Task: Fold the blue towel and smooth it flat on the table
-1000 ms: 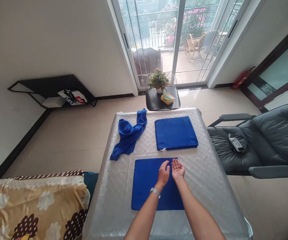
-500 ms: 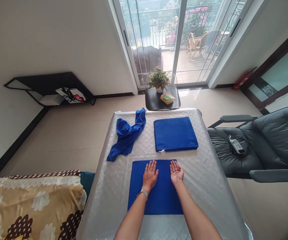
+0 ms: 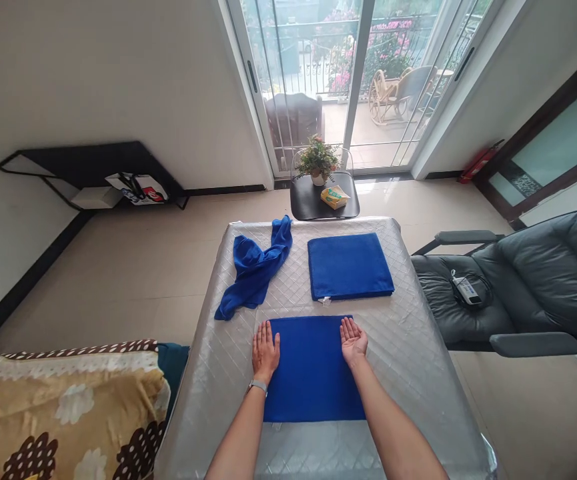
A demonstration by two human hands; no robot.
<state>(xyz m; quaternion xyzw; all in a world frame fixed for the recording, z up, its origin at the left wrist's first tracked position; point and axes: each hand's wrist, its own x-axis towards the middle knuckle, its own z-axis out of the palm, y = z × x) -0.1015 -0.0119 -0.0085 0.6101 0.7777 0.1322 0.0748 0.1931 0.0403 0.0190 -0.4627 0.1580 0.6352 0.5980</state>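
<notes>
A flat, folded blue towel lies in front of me on the quilted silver table cover. My left hand rests palm down over its left edge, fingers stretched out; a watch with a light band is on that wrist. At the towel's right edge, my right hand lies palm up with the fingers extended and holding nothing. Beyond it sits a neat stack of folded blue towels with a white tag on the near edge. To its left lies a crumpled blue towel.
A black chair with a potted plant and a yellow packet stands past the far table edge. On the right is a grey armchair with a power strip. A patterned blanket lies at the left.
My left hand has slid left from the middle of the near towel to its left edge. My right hand stays at the right edge. The view has shifted slightly.
</notes>
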